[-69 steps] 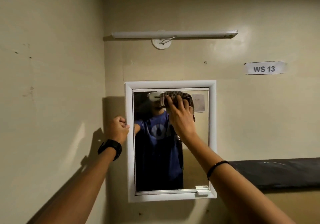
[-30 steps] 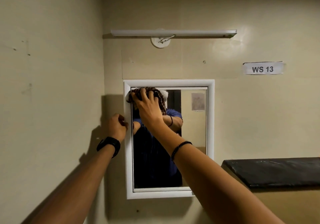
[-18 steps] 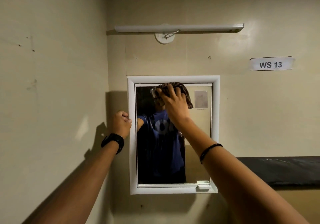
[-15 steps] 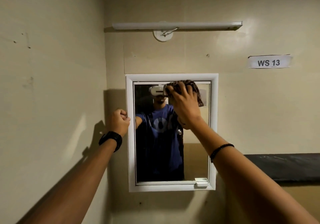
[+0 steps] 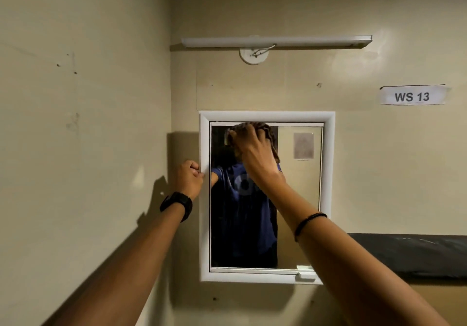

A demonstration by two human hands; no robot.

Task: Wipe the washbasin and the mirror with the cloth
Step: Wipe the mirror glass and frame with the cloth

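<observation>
A white-framed mirror (image 5: pixel 328 199) hangs on the beige wall in front of me. My right hand (image 5: pixel 255 156) presses a dark checked cloth (image 5: pixel 270 133) flat against the glass near its top edge, left of centre. My left hand (image 5: pixel 189 178), with a black watch on the wrist, is closed on the left side of the mirror frame at mid height. The glass reflects a person in a blue shirt. No washbasin shows in this view.
A side wall (image 5: pixel 75 149) stands close on the left, meeting the mirror wall at a corner. A tube lamp (image 5: pixel 275 41) is mounted above the mirror. A paper label "WS 13" (image 5: pixel 412 95) sits at the right. A black ledge (image 5: pixel 417 255) runs along the lower right.
My right hand has swept the cloth back and forth along the top of the glass; since half a second ago it slid left. My left hand stayed on the frame.
</observation>
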